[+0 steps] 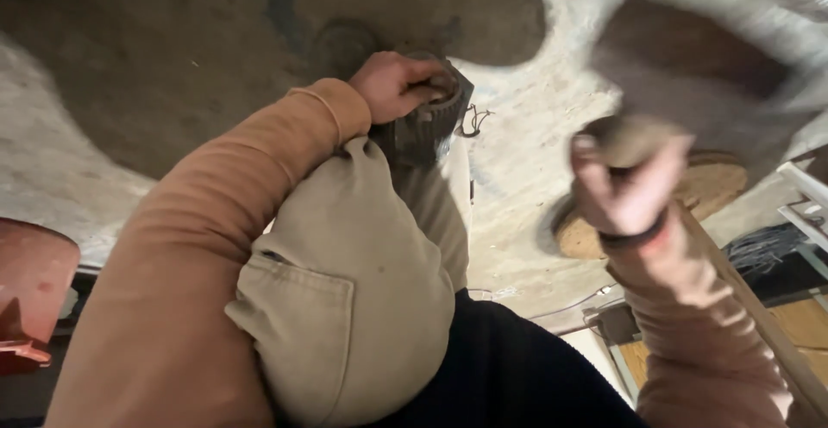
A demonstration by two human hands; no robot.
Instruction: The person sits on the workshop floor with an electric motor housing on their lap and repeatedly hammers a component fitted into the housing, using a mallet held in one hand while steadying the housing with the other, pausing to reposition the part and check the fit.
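A rough concrete floor [129,66], dark and damp in patches, pale with dust elsewhere. A red stool [30,294] stands at left; wooden boards [776,324] at right.

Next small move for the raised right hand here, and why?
Probably bring the right hand down toward the boot. The left hand already grips the boot's top over the bent knee, while the right is raised, blurred, closed on a round object I cannot identify.

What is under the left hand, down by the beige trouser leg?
The left hand presses on a dark ridged shoe at the end of the beige trouser leg. Its fingers cover the shoe's top. Beneath lies a dusty concrete floor.
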